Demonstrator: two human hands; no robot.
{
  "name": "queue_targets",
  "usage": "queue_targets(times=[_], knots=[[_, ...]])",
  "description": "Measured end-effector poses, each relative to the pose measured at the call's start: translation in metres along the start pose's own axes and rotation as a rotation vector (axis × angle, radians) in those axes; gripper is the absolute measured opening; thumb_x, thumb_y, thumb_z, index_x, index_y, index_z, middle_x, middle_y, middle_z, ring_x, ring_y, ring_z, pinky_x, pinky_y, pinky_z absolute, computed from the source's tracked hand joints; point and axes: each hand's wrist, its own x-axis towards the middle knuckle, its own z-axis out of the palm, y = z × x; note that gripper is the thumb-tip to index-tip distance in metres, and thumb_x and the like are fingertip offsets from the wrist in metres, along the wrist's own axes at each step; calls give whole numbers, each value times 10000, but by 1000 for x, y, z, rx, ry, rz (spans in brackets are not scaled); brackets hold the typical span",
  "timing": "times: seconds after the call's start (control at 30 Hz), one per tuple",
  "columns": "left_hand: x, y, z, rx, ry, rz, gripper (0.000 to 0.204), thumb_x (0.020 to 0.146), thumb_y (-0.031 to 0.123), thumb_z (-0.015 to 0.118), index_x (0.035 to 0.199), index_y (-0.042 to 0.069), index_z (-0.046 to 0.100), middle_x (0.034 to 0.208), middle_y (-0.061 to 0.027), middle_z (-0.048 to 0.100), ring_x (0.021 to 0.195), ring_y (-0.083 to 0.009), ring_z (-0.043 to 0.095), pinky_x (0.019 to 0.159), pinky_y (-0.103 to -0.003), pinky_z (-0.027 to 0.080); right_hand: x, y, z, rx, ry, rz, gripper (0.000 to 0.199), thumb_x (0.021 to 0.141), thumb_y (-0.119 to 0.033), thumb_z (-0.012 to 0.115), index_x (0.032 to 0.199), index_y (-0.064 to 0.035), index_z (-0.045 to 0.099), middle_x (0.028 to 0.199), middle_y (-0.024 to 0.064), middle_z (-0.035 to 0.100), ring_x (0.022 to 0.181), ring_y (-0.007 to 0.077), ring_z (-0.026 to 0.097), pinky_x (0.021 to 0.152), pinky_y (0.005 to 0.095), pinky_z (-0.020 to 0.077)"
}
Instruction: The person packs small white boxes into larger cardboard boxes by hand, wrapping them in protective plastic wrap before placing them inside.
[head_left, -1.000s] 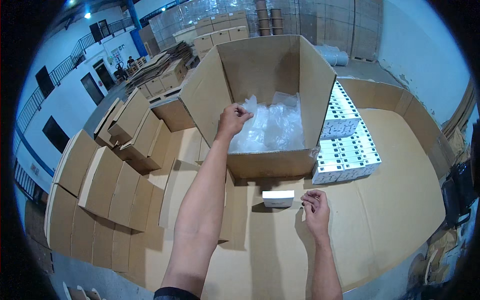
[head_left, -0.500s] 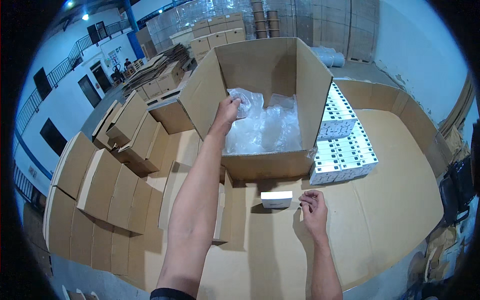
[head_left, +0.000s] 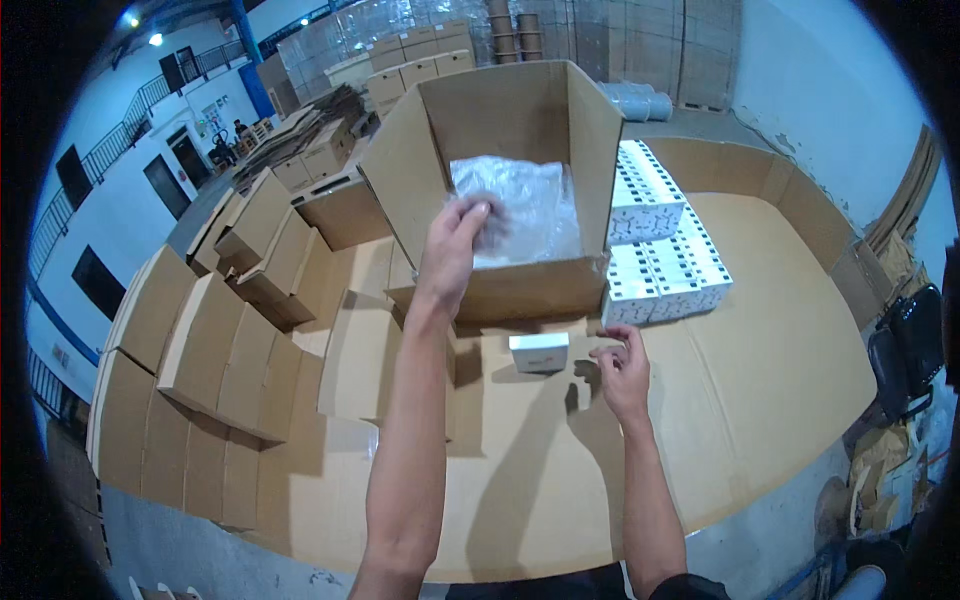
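My left hand (head_left: 455, 240) is over the front left of a tall open cardboard box (head_left: 500, 290). Its thumb and fingers are closed at the edge of a clear plastic bag (head_left: 530, 205), though the fingertips are smeared by motion. The bag looks flat and wrinkled against the inside of the box. A small white box (head_left: 540, 353) stands on the cardboard surface in front of the big box. Just right of it hovers my right hand (head_left: 626, 375), fingers loosely bent and apart, holding nothing.
White boxes with dark squares (head_left: 660, 270) are stacked right of the big box. Brown cartons (head_left: 215, 370) line the left side, and an open carton (head_left: 355, 365) sits beside my left forearm. A cardboard wall (head_left: 800, 190) rims the far right. A black chair (head_left: 905, 350) stands beyond.
My left hand has drawn nearer and now appears in front of the plastic. The bag looks flatter and more spread out. My right hand stays beside the small white box; the whole view has shifted.
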Motion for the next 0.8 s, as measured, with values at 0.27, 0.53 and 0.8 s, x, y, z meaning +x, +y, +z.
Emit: queue_targets(times=[0.27,0.53,0.8], knots=[[-161,-72,4,-24,-95,-265,240,1049,202,572,1151,2,660,1009,6,652,941,-85,571,894,-276,469,-4,-40,-18,540,-291,180,353,955,-121,692,1274,-14,584,1061,63,669,958,138,641,833,276,528],[-205,-128,4,-397,33,-398,417,1011,156,650,1382,14,524,1141,-49,665,1013,-116,638,882,-290,524,-13,-42,-11,13,-571,133,269,907,-40,730,1149,22,631,910,51,697,816,98,645,741,265,534],[-210,-139,17,-524,134,-370,398,1034,175,615,1376,-1,511,1312,-90,605,1169,-158,600,993,-350,525,-29,-27,26,241,-318,94,76,986,-67,644,1006,1,618,810,32,679,752,75,615,666,256,494]])
